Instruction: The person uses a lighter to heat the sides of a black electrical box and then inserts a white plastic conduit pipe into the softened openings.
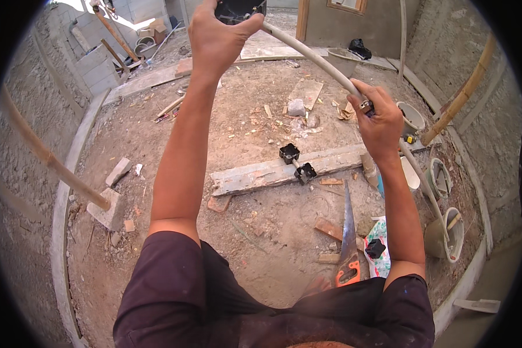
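Note:
At the top edge my left hand (pixel 217 37) grips a black electrical box (pixel 238 10), partly cut off by the picture's rim. A pale plastic conduit pipe (pixel 313 56) runs from the box down to the right. My right hand (pixel 380 119) is closed around this pipe, which goes on below the wrist toward the buckets. A small brownish object shows at the right fingers; its kind is unclear. Below, two black electrical boxes (pixel 289 152) joined by a short pipe rest on a wooden plank (pixel 249 177).
A handsaw (pixel 348 243) with an orange handle lies near my legs, beside a printed plastic bag (pixel 379 261) and another black box (pixel 375 249). Buckets (pixel 435 235) stand at the right. Bamboo poles (pixel 58 162) lean at both sides. Rubble and wood scraps litter the dirt floor.

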A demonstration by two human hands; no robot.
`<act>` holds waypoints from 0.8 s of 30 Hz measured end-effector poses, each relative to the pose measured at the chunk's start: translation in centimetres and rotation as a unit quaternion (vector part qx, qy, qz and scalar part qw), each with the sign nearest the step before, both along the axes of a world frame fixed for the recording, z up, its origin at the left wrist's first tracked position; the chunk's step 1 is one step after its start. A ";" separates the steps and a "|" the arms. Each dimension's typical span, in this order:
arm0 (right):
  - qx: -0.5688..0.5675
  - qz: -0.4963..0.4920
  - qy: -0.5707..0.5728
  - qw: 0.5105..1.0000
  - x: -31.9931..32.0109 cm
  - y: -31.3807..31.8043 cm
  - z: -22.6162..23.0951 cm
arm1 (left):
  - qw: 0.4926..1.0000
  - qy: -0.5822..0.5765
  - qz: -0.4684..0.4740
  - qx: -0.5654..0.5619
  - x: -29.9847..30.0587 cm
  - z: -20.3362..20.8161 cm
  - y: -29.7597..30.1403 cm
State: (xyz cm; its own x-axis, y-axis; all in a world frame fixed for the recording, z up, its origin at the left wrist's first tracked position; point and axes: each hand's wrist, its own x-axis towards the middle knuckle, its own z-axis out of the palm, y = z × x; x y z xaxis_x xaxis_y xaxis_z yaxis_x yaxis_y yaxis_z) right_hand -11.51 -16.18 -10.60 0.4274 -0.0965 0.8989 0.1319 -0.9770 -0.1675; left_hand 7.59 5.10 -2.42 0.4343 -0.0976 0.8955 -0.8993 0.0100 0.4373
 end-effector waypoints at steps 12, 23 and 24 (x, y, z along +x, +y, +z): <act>-0.048 -0.062 0.113 0.991 -1.7 4.1 1.8 | 0.993 0.084 0.088 -0.002 6.2 -1.8 0.6; 0.451 0.307 0.321 0.774 -3.0 0.0 1.3 | 0.981 0.035 -0.182 0.059 3.6 -1.2 1.2; 0.462 0.333 0.323 0.756 -3.0 -0.2 1.1 | 0.973 0.035 -0.224 0.037 3.0 -0.7 1.0</act>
State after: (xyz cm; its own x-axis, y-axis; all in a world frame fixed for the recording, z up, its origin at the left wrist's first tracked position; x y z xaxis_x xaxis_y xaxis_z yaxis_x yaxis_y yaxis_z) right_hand -14.52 -16.43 -9.49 0.9789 -0.1258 0.1612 0.1408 -0.1566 -0.9776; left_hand 10.54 6.15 -3.15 0.3920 -0.3547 0.8488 -0.7800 0.3611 0.5111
